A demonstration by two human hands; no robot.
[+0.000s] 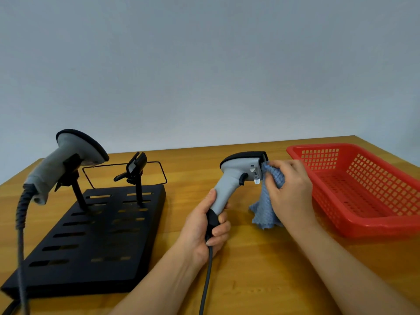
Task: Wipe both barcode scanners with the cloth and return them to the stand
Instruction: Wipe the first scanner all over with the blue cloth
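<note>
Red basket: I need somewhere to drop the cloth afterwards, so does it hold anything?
No, the red basket shows only its bare mesh floor.

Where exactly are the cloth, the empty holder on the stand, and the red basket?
cloth [269,212]: head view, on its hanging lower part.
empty holder [136,168]: head view, on its black clip head.
red basket [366,226]: head view, on its near rim.

Bare staged workspace: wooden table [250,269], plain grey wall [204,64].
</note>
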